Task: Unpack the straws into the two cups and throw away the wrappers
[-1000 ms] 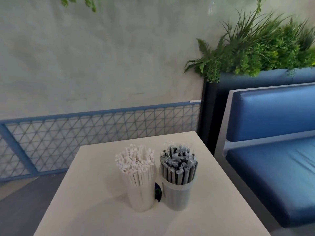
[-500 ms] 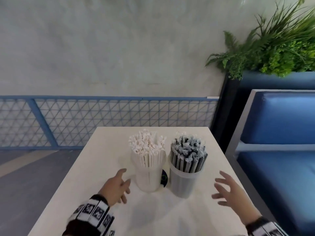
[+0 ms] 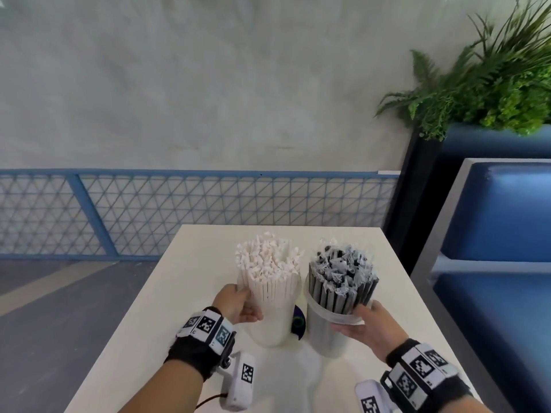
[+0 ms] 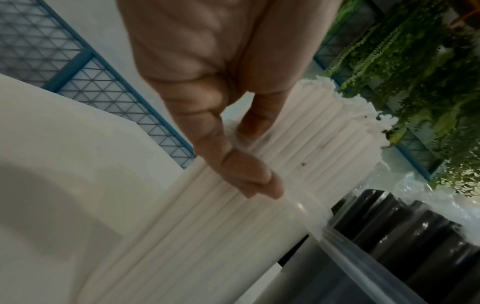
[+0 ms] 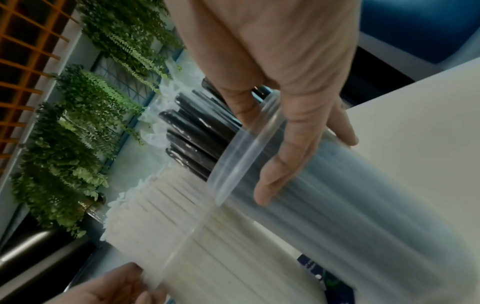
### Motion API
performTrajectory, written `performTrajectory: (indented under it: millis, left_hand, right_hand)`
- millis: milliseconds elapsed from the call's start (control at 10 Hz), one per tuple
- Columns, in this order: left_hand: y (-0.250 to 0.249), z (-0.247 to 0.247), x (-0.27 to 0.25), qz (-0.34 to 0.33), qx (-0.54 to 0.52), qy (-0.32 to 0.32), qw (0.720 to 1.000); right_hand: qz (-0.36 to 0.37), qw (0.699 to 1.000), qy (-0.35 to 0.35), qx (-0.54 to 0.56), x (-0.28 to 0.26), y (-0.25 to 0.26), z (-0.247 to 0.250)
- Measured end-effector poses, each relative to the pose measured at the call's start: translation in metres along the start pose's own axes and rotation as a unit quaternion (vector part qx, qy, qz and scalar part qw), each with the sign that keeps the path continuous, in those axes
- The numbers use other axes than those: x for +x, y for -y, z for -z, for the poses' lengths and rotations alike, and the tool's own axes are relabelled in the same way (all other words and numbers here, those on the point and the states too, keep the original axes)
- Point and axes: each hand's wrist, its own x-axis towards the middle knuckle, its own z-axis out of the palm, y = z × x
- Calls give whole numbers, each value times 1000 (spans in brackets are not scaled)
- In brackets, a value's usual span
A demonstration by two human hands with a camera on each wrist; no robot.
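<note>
Two clear plastic cups stand side by side on the white table (image 3: 185, 338). The left cup (image 3: 272, 329) is packed with white paper-wrapped straws (image 3: 268, 263). The right cup (image 3: 325, 335) holds black straws (image 3: 343, 278) in crinkled clear wrappers. My left hand (image 3: 238, 302) grips the left cup at its rim, and in the left wrist view its fingers (image 4: 249, 170) lie on the white straws (image 4: 311, 133). My right hand (image 3: 363, 323) grips the right cup from the right. In the right wrist view its fingers (image 5: 298, 123) wrap the right cup (image 5: 363, 205) at the rim, below the black straws (image 5: 192, 131).
A small dark blue round object (image 3: 298, 321) sits between the cups. A blue padded bench (image 3: 501, 219) runs along the table's right side, with a planter of green ferns (image 3: 492, 84) behind it. A blue mesh railing (image 3: 179, 210) stands beyond the far table edge.
Both hands came into view and hovered open beside the cups; now each grips its cup. The head view has tilted down and swung right.
</note>
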Motion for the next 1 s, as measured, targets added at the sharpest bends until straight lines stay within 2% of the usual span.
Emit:
performTrajectory:
  millis: [100,400,600,800,1000]
  left_hand:
    - [-12,1,12,-9,-14,-19,1000]
    - [-45,4,78,-26,-89,-92,991]
    - [-53,3,108,-30,-122,-107,986]
    - [-44,5,122,-32,-122,-95,987]
    - [-39,9,98,-29,-109,-76,991]
  right_hand:
    - [0,1000,12,8,16,8,-9]
    - [22,997,-16,71,97,49,-49]
    - [15,996,-26,85,137,56,-69]
    - [9,995,-34,88,146,53,-75]
    - [-21,997,-27,71,122,53,-72]
